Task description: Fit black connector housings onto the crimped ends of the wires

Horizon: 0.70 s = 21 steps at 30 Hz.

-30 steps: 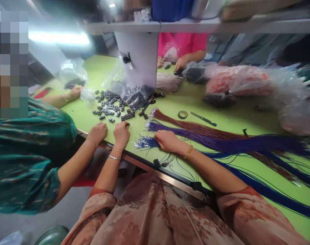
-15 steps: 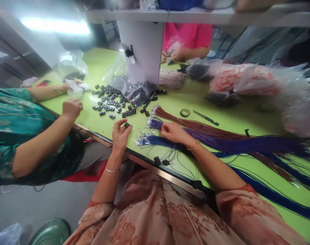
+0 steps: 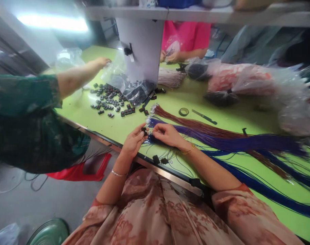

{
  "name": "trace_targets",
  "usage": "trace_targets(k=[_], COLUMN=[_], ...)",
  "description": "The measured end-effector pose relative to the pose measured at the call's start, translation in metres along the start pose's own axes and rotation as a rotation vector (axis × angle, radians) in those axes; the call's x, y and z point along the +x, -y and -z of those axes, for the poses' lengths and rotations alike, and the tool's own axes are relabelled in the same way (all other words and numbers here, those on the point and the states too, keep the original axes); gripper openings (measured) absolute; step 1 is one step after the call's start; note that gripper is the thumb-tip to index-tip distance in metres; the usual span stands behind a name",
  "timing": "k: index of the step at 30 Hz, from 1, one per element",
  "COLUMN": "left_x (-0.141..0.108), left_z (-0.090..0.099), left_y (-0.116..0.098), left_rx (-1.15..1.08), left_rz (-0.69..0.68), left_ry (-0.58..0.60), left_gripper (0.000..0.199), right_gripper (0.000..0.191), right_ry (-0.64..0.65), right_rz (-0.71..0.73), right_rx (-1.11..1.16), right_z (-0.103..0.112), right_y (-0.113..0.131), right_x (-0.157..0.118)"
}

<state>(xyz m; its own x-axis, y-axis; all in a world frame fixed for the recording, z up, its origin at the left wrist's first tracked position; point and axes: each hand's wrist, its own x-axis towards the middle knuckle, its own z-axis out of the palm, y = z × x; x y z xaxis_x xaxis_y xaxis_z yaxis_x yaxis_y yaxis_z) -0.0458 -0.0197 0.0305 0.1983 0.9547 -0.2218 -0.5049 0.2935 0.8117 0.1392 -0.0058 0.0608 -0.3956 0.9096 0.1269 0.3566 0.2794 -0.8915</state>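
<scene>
My left hand [image 3: 133, 143] is closed around a small black plastic connector housing [image 3: 144, 131], held upright between thumb and fingers. Right beside it, my right hand [image 3: 167, 135] is pinched on what looks like a thin wire, its tip pointing at the housing; the fingers hide most of it. Under and behind my right hand lie a purple wire bundle [image 3: 208, 137] and a dark blue wire bundle [image 3: 246, 178], with silver tips toward the left. A brown wire bundle [image 3: 180, 119] lies just beyond them.
Many black housings [image 3: 110, 97] lie loose at the left, by a plastic bag [image 3: 137, 93] of dark parts. A tape roll [image 3: 184, 111] and a flat blade [image 3: 204, 116] lie beyond the wires. A co-worker's arm [image 3: 80, 75] reaches across at left; another person [image 3: 185, 41] sits opposite.
My left hand has carried the black housing right, up to my right hand. My right hand has shifted slightly left. The co-worker at left has stretched an arm forward over the table.
</scene>
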Motion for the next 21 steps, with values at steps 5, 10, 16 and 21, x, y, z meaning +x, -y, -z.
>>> trace_targets(k=[5, 10, 16, 21], left_x=[0.000, 0.001, 0.001, 0.000], left_z=[-0.004, -0.006, -0.006, -0.003], left_y=[0.007, 0.011, 0.010, 0.012], left_rx=[-0.093, -0.123, -0.104, -0.040], left_rz=[0.086, 0.107, 0.101, 0.104], left_ry=[0.077, 0.105, 0.115, 0.083], left_gripper=[0.035, 0.034, 0.032, 0.033], right_gripper=[0.020, 0.017, 0.013, 0.012], right_ry=[-0.090, -0.140, -0.154, -0.111], right_rz=[-0.013, 0.033, 0.133, 0.266], right_rx=[-0.068, -0.147, -0.312, -0.482], right_z=[-0.006, -0.008, -0.009, -0.014], right_y=[-0.001, -0.002, -0.003, -0.009], right_x=[-0.009, -0.011, -0.012, -0.015])
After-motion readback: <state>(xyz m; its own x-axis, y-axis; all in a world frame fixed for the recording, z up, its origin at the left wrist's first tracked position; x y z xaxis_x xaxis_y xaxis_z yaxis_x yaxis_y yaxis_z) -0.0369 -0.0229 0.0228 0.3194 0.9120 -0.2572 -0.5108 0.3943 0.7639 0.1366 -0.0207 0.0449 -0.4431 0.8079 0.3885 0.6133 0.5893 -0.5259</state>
